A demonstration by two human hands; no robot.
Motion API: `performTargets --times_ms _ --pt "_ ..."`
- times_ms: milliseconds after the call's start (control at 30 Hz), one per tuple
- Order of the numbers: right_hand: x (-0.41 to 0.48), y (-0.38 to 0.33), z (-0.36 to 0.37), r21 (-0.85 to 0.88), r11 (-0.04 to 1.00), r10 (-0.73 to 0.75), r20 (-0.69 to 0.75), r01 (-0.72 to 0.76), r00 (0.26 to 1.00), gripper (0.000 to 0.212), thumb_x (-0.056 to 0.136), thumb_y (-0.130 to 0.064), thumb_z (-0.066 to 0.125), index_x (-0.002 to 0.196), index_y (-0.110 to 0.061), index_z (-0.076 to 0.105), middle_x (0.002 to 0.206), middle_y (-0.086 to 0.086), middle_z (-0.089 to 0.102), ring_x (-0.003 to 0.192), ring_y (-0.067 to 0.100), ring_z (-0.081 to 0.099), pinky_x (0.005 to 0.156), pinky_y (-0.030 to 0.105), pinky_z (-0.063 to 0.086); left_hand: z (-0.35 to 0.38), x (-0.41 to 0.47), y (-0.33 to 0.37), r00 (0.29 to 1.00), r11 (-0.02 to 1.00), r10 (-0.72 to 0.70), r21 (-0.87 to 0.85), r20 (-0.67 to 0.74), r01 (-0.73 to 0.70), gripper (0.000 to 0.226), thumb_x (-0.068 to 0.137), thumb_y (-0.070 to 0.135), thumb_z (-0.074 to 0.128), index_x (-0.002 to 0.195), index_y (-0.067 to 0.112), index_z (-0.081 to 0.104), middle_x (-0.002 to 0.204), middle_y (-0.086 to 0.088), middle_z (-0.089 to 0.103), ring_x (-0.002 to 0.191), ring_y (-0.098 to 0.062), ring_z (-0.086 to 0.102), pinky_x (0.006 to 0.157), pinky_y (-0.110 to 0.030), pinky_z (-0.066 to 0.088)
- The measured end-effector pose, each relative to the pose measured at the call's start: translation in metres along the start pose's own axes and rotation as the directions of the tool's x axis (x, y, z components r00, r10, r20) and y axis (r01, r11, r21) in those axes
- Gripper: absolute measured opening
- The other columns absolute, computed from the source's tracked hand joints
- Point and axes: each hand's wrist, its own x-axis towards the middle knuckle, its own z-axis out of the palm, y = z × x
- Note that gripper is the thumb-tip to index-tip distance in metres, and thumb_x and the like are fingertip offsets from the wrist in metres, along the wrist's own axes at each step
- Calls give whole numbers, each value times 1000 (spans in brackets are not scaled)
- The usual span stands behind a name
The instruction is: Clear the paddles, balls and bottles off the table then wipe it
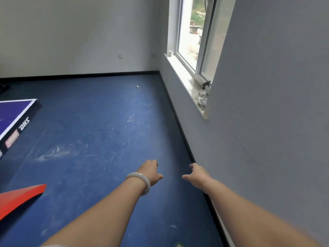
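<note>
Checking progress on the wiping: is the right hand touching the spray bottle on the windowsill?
Apart. Head view: bare wall separates the right hand from the spray bottle on the windowsill.

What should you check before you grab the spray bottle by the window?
1. The left hand is free: ok, it holds nothing.
2. The right hand is free: ok, it holds nothing.
3. The spray bottle stands upright on the window sill: ok.
4. A wiping cloth is ready: cannot tell; a crumpled thing lies by the bottle.
5. All balls are gathered: not ok, one ball lies on the floor.
6. The table is cleared: cannot tell, only its corner shows.
</note>
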Motion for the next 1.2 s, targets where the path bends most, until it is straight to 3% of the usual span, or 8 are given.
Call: performTargets --times_ms 433,633,1000,1200 --pt "247 -80 -113 53 996 71 -6 -70 997 66 91 -20 67 148 -7 37 140 8 51 125 23 52 100 28 44 -109 254 23 999 1000 -3 -22 37 4 49 95 36 60 134 12 44 129 -6 54 110 -22 56 94 -35 48" --pt "332 -95 -157 147 980 142 -38 -135 989 61 93 -26 66 145 -6 39 141 10 49 125 24 51 98 28 41 -143 352 36 997 999 27 -23 77 -25 49 95 36 60 135 12 44 133 -5 52 112 -21 56 96 -35 49" --pt "500 -126 -216 446 842 397 -128 -305 909 58 96 -37 61 142 -6 42 144 12 47 130 27 48 108 37 39 -222 588 56 961 978 190 52 201 -204 43 95 35 58 131 14 47 128 -3 52 112 -20 55 96 -33 47" --pt "558 -126 -240 553 736 527 -105 -391 844 58 95 -36 64 141 -7 43 141 12 49 127 27 50 106 36 40 -229 679 112 905 934 285 121 316 -336 43 96 35 57 131 13 47 130 -3 51 116 -21 53 97 -34 46"
